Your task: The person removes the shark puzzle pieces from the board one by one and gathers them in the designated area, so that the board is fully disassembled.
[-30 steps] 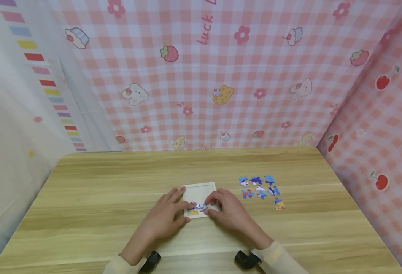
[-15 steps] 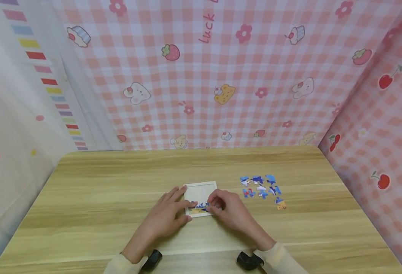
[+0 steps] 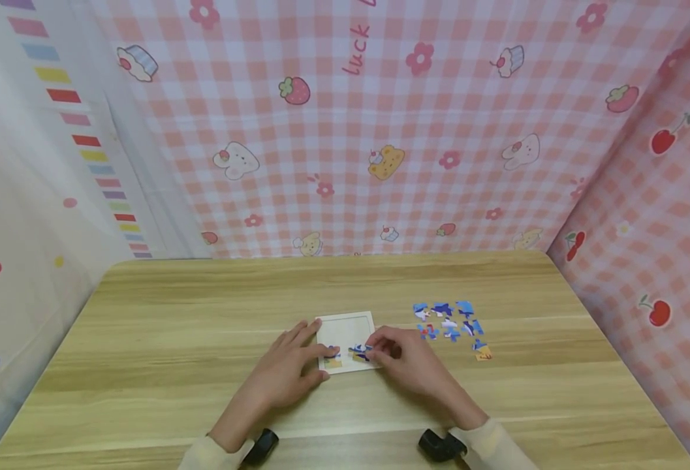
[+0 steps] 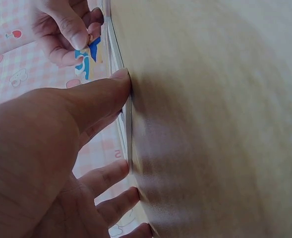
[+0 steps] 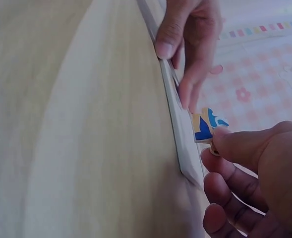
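Observation:
A thin white puzzle tray (image 3: 345,317) lies on the table. My left hand (image 3: 286,367) steadies it with fingers spread, thumb at its near edge and index finger resting on a yellow and blue puzzle piece (image 3: 334,363) in the tray's lower left corner. Between thumb and index finger, my right hand (image 3: 412,358) pinches a blue, white and yellow puzzle piece (image 3: 357,354) over the tray's lower right. The right wrist view shows this pinched piece (image 5: 203,128) tilted up, above the tray's rim. A gap separates the two pieces.
To the right of the tray, several loose puzzle pieces (image 3: 449,323) with blue sea pictures lie in rough rows on the wooden table (image 3: 215,307). A checked pink cloth (image 3: 333,130) hangs behind the table's back edge.
My right hand has drawn its puzzle piece to the right, away from the piece at lower left, and a gap now shows between them. The left hand keeps its place on the tray.

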`<move>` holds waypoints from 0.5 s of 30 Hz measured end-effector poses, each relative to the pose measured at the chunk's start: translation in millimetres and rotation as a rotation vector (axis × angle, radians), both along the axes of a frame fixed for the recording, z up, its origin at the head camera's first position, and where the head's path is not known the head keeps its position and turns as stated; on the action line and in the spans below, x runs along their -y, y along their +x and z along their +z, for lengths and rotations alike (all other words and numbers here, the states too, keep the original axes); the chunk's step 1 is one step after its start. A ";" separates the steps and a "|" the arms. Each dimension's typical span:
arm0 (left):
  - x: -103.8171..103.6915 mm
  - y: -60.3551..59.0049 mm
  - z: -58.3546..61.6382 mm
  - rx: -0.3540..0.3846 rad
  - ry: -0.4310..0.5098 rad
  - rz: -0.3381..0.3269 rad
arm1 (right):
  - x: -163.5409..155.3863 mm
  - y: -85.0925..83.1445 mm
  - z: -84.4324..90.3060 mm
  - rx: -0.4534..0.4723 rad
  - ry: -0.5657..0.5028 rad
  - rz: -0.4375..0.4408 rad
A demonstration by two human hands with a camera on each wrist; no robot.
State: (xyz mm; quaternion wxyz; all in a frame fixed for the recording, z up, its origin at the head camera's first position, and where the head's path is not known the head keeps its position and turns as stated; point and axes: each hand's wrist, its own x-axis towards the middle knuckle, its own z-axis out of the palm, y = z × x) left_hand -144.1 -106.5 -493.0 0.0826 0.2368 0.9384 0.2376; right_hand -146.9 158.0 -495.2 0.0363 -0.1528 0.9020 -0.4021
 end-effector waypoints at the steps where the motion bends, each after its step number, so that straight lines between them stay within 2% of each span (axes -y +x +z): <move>1: -0.1 -0.2 -0.2 -0.002 0.000 0.000 | -2.3 0.1 0.7 0.002 0.002 -0.005; 5: -0.4 -0.1 0.3 -0.009 -0.002 -0.003 | -13.5 -0.8 3.3 0.009 -0.007 -0.020; 15: 0.5 0.1 -0.5 -0.008 0.008 -0.006 | -52.4 -5.2 2.4 -0.060 0.013 -0.064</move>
